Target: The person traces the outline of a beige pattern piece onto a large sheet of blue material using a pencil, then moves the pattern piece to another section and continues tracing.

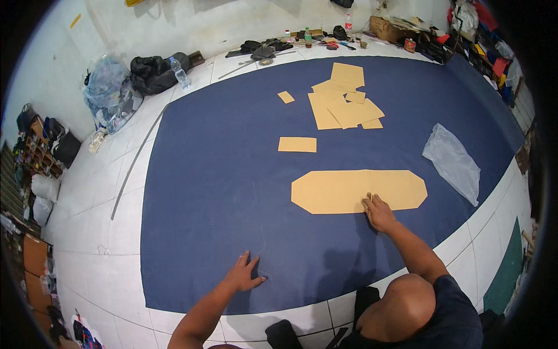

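Note:
A large dark blue sheet of material (197, 192) is spread over the white tiled floor. My left hand (241, 274) leans on it near the front edge, fingers apart and nothing in them. Faint pale lines run over the sheet beside that hand. On the right lies a long tan card pattern (337, 192) with cut-off corners. My right hand (379, 214) rests at its near edge, fingers drawn together in a pinch. What they hold, perhaps something thin and small, is too small to make out.
A tan rectangle (297, 145), a small tan piece (286, 97) and a pile of tan card pieces (343, 110) lie farther back. A clear plastic bag (453, 163) is at right. Beyond the sheet are a long thin strip (136, 160), a water bottle (179, 72) and filled bags (110, 93).

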Demonstrator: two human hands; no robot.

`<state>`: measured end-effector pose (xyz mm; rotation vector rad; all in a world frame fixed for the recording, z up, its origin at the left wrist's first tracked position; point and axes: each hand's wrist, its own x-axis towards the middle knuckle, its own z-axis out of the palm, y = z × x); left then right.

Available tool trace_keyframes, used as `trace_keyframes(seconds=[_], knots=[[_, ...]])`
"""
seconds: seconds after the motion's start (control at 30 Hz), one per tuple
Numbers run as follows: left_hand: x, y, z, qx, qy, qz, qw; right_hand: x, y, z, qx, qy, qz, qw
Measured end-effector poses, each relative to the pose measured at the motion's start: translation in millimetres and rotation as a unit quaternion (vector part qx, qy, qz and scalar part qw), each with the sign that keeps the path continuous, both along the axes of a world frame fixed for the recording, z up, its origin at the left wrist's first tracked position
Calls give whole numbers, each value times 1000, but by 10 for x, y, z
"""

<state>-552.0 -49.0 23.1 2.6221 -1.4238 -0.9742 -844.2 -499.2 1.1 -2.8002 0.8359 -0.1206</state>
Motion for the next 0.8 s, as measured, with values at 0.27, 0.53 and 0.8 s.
trace_keyframes(seconds=[0.27, 0.53, 0.8], knots=[[-26, -308, 102, -55, -38, 134, 989, 81, 403, -144, -10, 36, 30, 999], [658, -1431, -359, -289, -158, 93, 940, -194, 865, -91, 64, -9, 139, 988], [763, -3165, -667, -244, -259, 194, 914, 1711, -645, -183, -58, -107, 240, 963]])
